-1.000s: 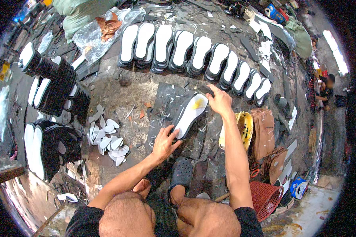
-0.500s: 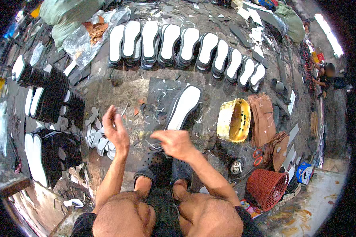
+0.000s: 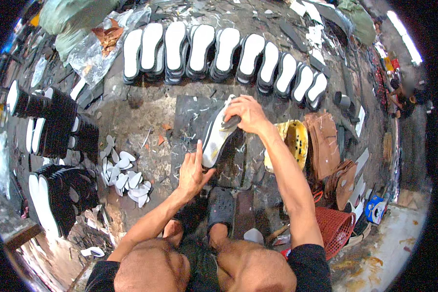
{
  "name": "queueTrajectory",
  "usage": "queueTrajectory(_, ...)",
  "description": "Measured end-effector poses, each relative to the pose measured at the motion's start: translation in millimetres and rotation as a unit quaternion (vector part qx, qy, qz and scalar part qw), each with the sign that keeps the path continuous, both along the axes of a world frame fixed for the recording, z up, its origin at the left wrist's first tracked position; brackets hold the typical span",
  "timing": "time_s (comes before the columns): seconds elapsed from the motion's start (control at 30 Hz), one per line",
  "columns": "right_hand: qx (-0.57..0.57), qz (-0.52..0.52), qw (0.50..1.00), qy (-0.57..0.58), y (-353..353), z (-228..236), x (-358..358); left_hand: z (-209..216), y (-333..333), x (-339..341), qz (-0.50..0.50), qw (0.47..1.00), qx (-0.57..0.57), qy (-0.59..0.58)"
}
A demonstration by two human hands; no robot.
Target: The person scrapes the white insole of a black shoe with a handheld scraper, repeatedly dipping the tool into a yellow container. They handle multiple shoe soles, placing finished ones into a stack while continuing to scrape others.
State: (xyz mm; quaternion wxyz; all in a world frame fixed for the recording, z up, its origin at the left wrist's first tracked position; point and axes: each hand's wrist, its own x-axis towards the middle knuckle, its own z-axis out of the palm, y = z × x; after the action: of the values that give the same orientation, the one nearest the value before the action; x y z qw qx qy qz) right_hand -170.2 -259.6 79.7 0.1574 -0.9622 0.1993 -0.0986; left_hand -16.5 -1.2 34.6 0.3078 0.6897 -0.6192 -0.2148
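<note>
While both hands press on it, a white shoe sole (image 3: 218, 134) lies tilted on the dark mat (image 3: 190, 117) on the floor.
Stacked black-and-white soles (image 3: 58, 131) and small white cut-outs (image 3: 124, 173) lie far left; the left hand (image 3: 192, 170), its grip released, fingers flat, touches the sole's near end; the right hand (image 3: 247, 114) grasps its far end; a yellow tub (image 3: 297, 141) stands just right.

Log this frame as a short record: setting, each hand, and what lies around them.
setting: person seated on a littered workshop floor
left hand: open, touching the near end of a white sole
right hand: pressing a dark piece onto the sole's far end
behind: row of soles
left: black sole stacks, white cut pieces
right: yellow tub, brown pieces, red basket
</note>
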Motion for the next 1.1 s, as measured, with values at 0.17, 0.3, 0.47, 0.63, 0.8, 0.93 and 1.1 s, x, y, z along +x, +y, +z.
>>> queueTrajectory(0.17,0.137,-0.273,0.950,0.066,44.2,-2.5,-35.5,-2.1,1.5,-5.4,0.005,1.000,-0.003,0.026)
queueTrajectory(0.3,0.180,-0.241,0.950,0.081,117.4,14.2,-19.7,1.0,1.4,-1.5,0.012,0.999,-0.012,0.034)
queueTrajectory(0.47,0.134,-0.396,0.907,-0.046,139.6,-8.1,-5.9,0.7,-12.8,-1.0,0.040,0.998,-0.012,0.042)
queueTrajectory(0.63,0.071,-0.396,0.913,-0.073,110.0,11.5,8.8,-5.0,-3.3,4.7,0.049,0.997,0.013,0.058)
queueTrajectory(0.8,0.068,-0.231,0.970,-0.022,103.1,-2.2,14.7,-8.2,-1.5,-1.7,0.060,0.990,-0.031,0.120)
queueTrajectory(0.93,0.065,-0.150,0.986,-0.024,172.2,-3.6,18.0,-28.0,18.5,39.2,0.146,0.967,-0.116,0.171)
queueTrajectory(1.1,0.015,-0.125,0.992,-0.010,232.3,-7.9,-8.8,-14.3,-7.4,53.6,0.249,0.933,-0.124,0.230)
